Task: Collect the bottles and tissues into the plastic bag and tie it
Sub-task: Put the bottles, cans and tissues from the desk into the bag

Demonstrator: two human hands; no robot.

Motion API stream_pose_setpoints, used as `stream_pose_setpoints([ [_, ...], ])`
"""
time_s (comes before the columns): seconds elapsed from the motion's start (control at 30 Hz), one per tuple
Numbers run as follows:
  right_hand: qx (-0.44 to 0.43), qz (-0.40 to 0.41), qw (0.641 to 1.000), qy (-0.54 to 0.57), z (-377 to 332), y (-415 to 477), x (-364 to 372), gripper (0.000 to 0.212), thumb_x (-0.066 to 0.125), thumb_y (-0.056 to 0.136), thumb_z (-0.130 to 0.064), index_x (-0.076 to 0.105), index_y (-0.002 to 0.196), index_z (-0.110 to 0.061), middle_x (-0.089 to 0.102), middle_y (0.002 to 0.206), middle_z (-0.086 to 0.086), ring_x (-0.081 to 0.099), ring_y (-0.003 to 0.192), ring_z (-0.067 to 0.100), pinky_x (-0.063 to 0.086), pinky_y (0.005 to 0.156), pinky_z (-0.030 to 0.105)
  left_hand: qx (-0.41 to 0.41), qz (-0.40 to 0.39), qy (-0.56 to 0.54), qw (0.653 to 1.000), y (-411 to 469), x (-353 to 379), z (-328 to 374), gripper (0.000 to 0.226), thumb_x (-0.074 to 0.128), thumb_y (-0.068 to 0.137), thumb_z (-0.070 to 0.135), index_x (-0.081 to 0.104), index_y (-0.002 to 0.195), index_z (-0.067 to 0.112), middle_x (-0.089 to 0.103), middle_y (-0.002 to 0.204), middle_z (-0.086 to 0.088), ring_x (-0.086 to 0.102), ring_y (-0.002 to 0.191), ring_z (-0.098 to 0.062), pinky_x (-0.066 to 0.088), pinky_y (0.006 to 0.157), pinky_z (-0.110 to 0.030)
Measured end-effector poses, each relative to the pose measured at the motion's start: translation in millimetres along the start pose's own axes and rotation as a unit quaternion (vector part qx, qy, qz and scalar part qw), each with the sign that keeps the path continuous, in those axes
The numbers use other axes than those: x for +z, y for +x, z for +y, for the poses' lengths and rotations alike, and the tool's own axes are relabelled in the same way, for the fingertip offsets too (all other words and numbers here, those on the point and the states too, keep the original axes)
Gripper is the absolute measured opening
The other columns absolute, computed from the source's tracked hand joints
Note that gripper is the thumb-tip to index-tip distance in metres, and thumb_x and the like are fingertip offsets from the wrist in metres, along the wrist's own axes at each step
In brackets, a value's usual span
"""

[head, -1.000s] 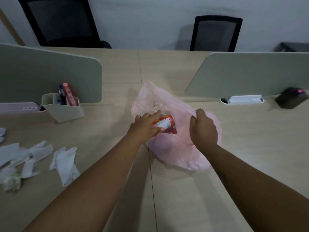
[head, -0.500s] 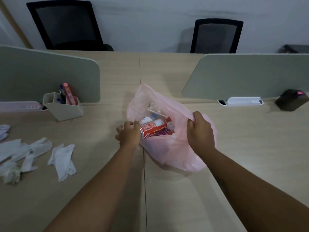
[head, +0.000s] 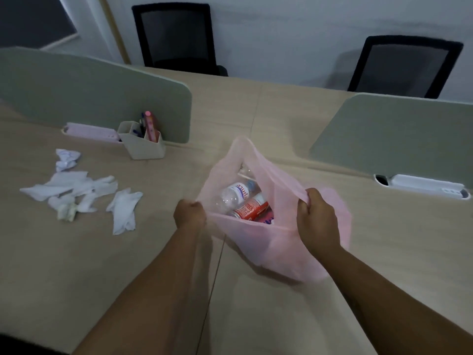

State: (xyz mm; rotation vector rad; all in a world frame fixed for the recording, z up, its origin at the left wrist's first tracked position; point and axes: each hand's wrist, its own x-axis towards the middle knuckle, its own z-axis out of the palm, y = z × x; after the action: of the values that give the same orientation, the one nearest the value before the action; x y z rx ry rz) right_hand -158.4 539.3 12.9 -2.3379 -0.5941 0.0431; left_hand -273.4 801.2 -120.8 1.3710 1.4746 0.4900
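Note:
A thin pink plastic bag [head: 271, 242] lies on the desk with its mouth held wide. My left hand [head: 190, 213] grips the left side of its rim, and my right hand [head: 316, 219] pinches the right side. Inside lie a clear bottle with a white label [head: 235, 194] and a red-labelled bottle [head: 249, 208]; something clear sits deeper in. Several crumpled white tissues [head: 76, 193] are scattered on the desk to the left of the bag.
A beige pen holder [head: 142, 142] with pens stands behind the tissues, against a grey-green divider [head: 89, 90]. Another divider [head: 399, 134] and a white power strip [head: 422, 187] are at the right. Two black chairs [head: 176, 37] stand beyond the desk.
My left hand let the red-labelled bottle drop into the bag and moved to the bag's left rim. Both hands now spread the mouth wider. My view swung left, showing more tissues.

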Motion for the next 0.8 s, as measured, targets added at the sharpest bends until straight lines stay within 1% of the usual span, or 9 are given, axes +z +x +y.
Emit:
stream_pose_setpoints([
  [0.13, -0.02, -0.024, 0.999, 0.029, -7.3, 6.4, 26.2, 0.017, 0.04, 0.099, -0.017, 0.055, 0.1, -0.009, 0.063, 0.084, 0.008, 0.059, 0.075, 0.03, 0.042, 0.065, 0.033, -0.004, 0.044, 0.033, 0.998, 8.4, -46.7, -31.0, 0.022, 0.05, 0.071, 0.031, 0.061, 0.074, 0.012, 0.068, 0.076, -0.015, 0.071, 0.073, -0.036, 0.06, 0.068, -0.054],
  [0.27, -0.032, -0.052, 0.996, 0.07, -36.1, 7.1, 56.5, 0.019, 0.04, 0.098, -0.016, 0.057, 0.1, -0.008, 0.063, 0.087, 0.01, 0.059, 0.08, 0.034, 0.044, 0.069, 0.036, -0.024, 0.097, 0.02, 0.995, 13.5, -99.3, -53.8, 0.017, 0.05, 0.072, 0.033, 0.056, 0.074, 0.017, 0.069, 0.081, -0.018, 0.069, 0.082, -0.042, 0.059, 0.074, -0.058],
  [0.4, -0.053, -0.085, 0.991, 0.089, -73.6, 5.4, 85.7, 0.017, 0.04, 0.096, -0.016, 0.055, 0.098, -0.008, 0.063, 0.086, 0.013, 0.058, 0.08, 0.034, 0.042, 0.067, 0.036, -0.045, 0.13, 0.017, 0.99, 36.1, -147.6, -77.1, 0.021, 0.052, 0.071, 0.037, 0.056, 0.074, 0.017, 0.069, 0.08, -0.018, 0.07, 0.082, -0.043, 0.058, 0.072, -0.059],
  [0.5, -0.054, -0.096, 0.989, 0.098, -101.0, 5.4, 109.5, 0.018, 0.04, 0.097, -0.016, 0.056, 0.097, -0.007, 0.064, 0.088, 0.015, 0.058, 0.081, 0.035, 0.042, 0.067, 0.036, -0.035, 0.128, 0.028, 0.991, 35.2, -178.2, -67.0, 0.021, 0.053, 0.073, 0.038, 0.057, 0.074, 0.017, 0.069, 0.079, -0.016, 0.07, 0.08, -0.039, 0.059, 0.074, -0.054],
  [0.6, -0.051, -0.089, 0.99, 0.093, -125.6, 7.8, 131.1, 0.018, 0.039, 0.097, -0.017, 0.053, 0.094, -0.008, 0.062, 0.085, 0.014, 0.058, 0.08, 0.035, 0.042, 0.066, 0.037, -0.013, 0.103, 0.055, 0.993, 27.4, -201.6, -38.7, 0.023, 0.054, 0.083, 0.036, 0.057, 0.08, 0.014, 0.069, 0.091, -0.017, 0.067, 0.09, -0.038, 0.054, 0.079, -0.045],
  [0.63, -0.053, -0.083, 0.991, 0.087, -132.1, 8.6, 136.4, 0.018, 0.038, 0.097, -0.018, 0.052, 0.093, -0.008, 0.061, 0.084, 0.014, 0.057, 0.078, 0.035, 0.042, 0.066, 0.037, -0.008, 0.1, 0.079, 0.992, 32.7, -207.8, -34.4, 0.024, 0.052, 0.09, 0.035, 0.058, 0.085, 0.011, 0.068, 0.097, -0.018, 0.064, 0.095, -0.038, 0.051, 0.08, -0.042],
  [0.7, -0.053, -0.066, 0.994, 0.071, -140.6, 12.0, 144.5, 0.018, 0.038, 0.098, -0.019, 0.052, 0.093, -0.008, 0.06, 0.082, 0.014, 0.057, 0.076, 0.034, 0.041, 0.065, 0.036, 0.024, 0.128, 0.173, 0.976, 47.0, -218.1, -29.6, 0.028, 0.046, 0.097, 0.033, 0.059, 0.102, 0.008, 0.063, 0.111, -0.018, 0.057, 0.106, -0.04, 0.043, 0.084, -0.04],
  [0.77, -0.049, -0.044, 0.997, 0.047, -142.9, 16.6, 148.0, 0.021, 0.037, 0.1, -0.02, 0.053, 0.096, -0.007, 0.06, 0.081, 0.014, 0.057, 0.075, 0.033, 0.04, 0.065, 0.035, 0.069, 0.136, 0.314, 0.937, 61.1, -225.3, -27.9, 0.035, 0.048, 0.096, 0.033, 0.055, 0.125, 0.015, 0.052, 0.133, -0.015, 0.045, 0.122, -0.04, 0.04, 0.094, -0.042],
  [0.8, -0.047, -0.034, 0.998, 0.033, -141.9, 19.3, 148.2, 0.022, 0.036, 0.1, -0.02, 0.053, 0.097, -0.006, 0.06, 0.081, 0.015, 0.057, 0.074, 0.034, 0.041, 0.065, 0.036, 0.093, 0.124, 0.381, 0.911, 69.7, -227.5, -28.9, 0.045, 0.051, 0.094, 0.038, 0.048, 0.136, 0.021, 0.042, 0.146, -0.014, 0.036, 0.131, -0.04, 0.036, 0.101, -0.046],
])
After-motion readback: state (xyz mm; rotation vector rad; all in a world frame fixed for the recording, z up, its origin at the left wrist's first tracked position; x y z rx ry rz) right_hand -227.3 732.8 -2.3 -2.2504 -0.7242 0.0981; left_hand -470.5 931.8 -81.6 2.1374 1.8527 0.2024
